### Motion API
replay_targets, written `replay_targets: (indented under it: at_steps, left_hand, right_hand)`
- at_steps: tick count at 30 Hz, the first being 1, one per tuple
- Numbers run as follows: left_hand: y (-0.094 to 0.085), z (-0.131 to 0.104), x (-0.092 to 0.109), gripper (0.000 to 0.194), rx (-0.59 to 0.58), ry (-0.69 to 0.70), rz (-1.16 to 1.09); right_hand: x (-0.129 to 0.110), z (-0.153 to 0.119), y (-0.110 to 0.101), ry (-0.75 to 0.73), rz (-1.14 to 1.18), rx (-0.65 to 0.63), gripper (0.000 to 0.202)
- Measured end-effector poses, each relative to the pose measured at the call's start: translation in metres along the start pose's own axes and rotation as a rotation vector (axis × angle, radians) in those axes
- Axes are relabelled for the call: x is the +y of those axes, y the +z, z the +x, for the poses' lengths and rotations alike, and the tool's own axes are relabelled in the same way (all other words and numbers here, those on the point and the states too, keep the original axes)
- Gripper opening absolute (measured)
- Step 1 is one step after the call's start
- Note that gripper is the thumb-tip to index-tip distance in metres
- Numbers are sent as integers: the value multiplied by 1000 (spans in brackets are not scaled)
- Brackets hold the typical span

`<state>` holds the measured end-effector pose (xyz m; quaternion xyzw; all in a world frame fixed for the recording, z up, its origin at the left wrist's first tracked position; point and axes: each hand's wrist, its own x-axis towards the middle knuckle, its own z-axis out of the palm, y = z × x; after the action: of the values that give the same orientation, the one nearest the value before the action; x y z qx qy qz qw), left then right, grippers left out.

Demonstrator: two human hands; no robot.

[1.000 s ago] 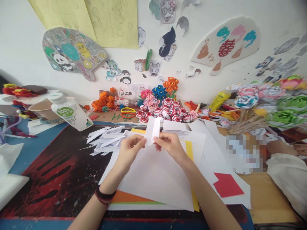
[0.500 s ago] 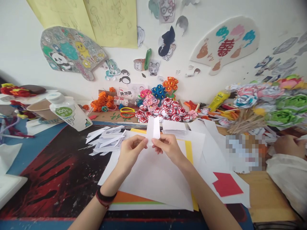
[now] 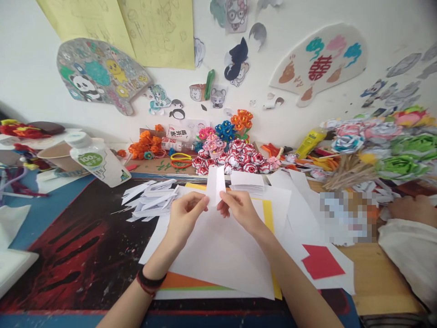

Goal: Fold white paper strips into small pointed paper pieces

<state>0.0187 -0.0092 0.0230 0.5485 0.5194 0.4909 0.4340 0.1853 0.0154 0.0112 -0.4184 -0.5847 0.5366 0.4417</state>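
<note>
A small white paper piece (image 3: 215,184) with a lengthwise crease stands upright between my hands. My left hand (image 3: 189,210) pinches its lower left edge between thumb and fingers. On the opposite edge, my right hand (image 3: 237,207) grips it the same way, thumb in front. Beneath both hands lies a large white sheet (image 3: 221,255) on top of yellow and orange sheets (image 3: 194,281). Left of my left hand is a loose heap of white paper strips (image 3: 153,198). Behind my right hand rests a stack of small white papers (image 3: 247,181).
Red and white paper flowers (image 3: 244,158) line the back. A white bottle (image 3: 99,159) leans at the left. At the right are a red paper piece (image 3: 322,261), green paper flowers (image 3: 404,159) and another person's hand (image 3: 411,209) with a pale sleeve.
The paper piece has shifted slightly left and turned a little, showing more of its left half. My fingers keep nearly the same hold on it.
</note>
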Motion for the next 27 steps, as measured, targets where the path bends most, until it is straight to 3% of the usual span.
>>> replay_targets:
  at_steps: [8, 13, 15, 18, 23, 27]
  left_hand:
    - [-2, 0, -5, 22, -16, 87, 154]
    - [-7, 0, -5, 25, 61, 518, 515]
    - [-10, 1, -6, 24, 28, 687, 632]
    - [-16, 4, -7, 19, -35, 832, 748]
    - [-23, 7, -8, 25, -69, 940, 861]
    - [-22, 7, -7, 25, -73, 944, 901]
  right_hand:
    - [-1, 3, -1, -43, -62, 18, 35]
    - [-1, 4, -9, 5, -20, -28, 34]
    - [-1, 5, -13, 24, -4, -86, 32]
    - [-4, 4, -15, 42, -15, -131, 30]
    - [-5, 2, -16, 44, -55, -118, 31]
    - [-2, 3, -15, 35, -35, -137, 31]
